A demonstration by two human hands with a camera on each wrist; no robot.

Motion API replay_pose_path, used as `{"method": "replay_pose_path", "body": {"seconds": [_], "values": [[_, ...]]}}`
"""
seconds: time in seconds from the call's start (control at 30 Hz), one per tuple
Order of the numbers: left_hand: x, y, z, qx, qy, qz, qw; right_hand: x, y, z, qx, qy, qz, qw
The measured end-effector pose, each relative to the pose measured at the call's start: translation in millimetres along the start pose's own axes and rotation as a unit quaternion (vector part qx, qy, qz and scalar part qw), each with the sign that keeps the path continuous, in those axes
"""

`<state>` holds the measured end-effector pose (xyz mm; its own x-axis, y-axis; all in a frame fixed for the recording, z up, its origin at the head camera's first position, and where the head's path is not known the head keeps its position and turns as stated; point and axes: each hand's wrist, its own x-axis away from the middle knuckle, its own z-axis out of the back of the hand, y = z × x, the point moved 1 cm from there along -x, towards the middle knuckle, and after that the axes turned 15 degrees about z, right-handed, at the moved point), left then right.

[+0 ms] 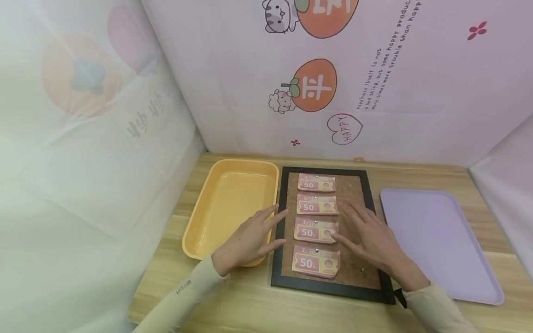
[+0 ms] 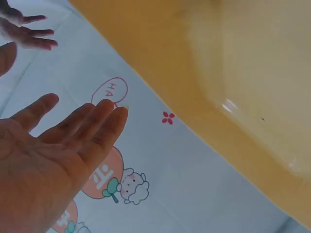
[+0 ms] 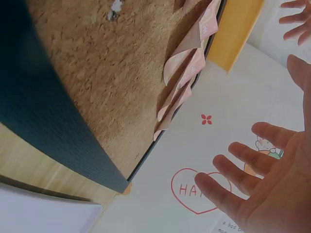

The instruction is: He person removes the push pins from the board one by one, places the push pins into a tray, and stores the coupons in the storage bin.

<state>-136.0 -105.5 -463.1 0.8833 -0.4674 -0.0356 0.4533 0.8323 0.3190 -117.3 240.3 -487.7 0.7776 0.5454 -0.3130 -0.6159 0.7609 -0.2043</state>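
A cork board [image 1: 356, 273] in a black frame lies on the table. Several pink and yellow coupons [image 1: 316, 261] marked 50 run down it in a column, each with a small silver pin near its top edge. My left hand [image 1: 249, 237] hovers at the board's left side, over the yellow tray's edge, with fingers spread and holding nothing. Over the board's right half, my right hand [image 1: 374, 238] has its fingers extended, the thumb overlapping a coupon's right end in the head view. In the right wrist view the coupons' edges [image 3: 182, 58] curl up from the cork.
To the left of the board stands a deep yellow tray [image 1: 226, 163]. A flat lilac tray [image 1: 437, 240] lies to the right. Small silver pins [image 1: 362, 269] sit in the cork's right part. Printed white cloth [image 1: 250, 115] rises behind and beside the wooden table [image 1: 250, 300].
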Motion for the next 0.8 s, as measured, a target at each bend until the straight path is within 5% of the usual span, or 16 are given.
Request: {"method": "replay_pose_path", "body": {"seconds": [0.53, 0.8], "values": [[13.9, 24.6, -14.1, 0.045, 0.023, -0.013, 0.9987, 2.0, -5.6, -5.9, -0.019, 0.023, 0.006, 0.9995], [14.1, 33.9, -24.7, 0.074, 0.029, -0.013, 0.9967, 0.3, -9.2, -8.1, -0.061, -0.001, -0.015, 0.9980]]}}
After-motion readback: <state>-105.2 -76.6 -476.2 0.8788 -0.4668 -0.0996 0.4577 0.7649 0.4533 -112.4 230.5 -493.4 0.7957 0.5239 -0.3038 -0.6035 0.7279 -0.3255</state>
